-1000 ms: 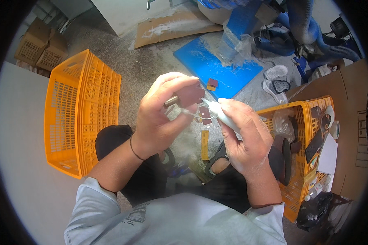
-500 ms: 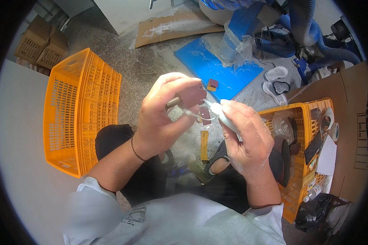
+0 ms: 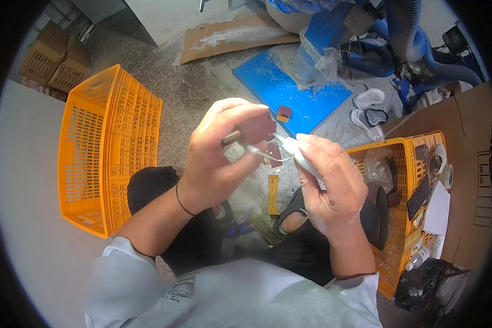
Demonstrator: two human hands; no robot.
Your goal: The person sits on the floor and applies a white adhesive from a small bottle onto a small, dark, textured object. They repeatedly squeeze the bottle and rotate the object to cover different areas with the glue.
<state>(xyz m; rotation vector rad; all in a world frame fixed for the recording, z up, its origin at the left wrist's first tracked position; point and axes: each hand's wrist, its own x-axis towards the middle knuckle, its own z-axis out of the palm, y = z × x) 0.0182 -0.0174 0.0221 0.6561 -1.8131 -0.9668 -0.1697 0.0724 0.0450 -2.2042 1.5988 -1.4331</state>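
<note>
Right of the empty orange crate (image 3: 106, 147), the left hand (image 3: 221, 158) is raised, fingers curled, pinching a small dark-red piece (image 3: 257, 129) on a short rod. Just right of that piece, the right hand (image 3: 328, 188) is clenched around a white tube (image 3: 300, 154), nozzle almost touching it.

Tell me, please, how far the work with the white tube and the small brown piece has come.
It looks mid-way. Done: nothing finished can be told apart; the orange crate at the left shows no parts inside. In hand: the left hand pinches a small brown piece, and the right hand points a white tube at it, a thin white strand between them. Left: more dark pieces lie in the right orange crate.
</note>
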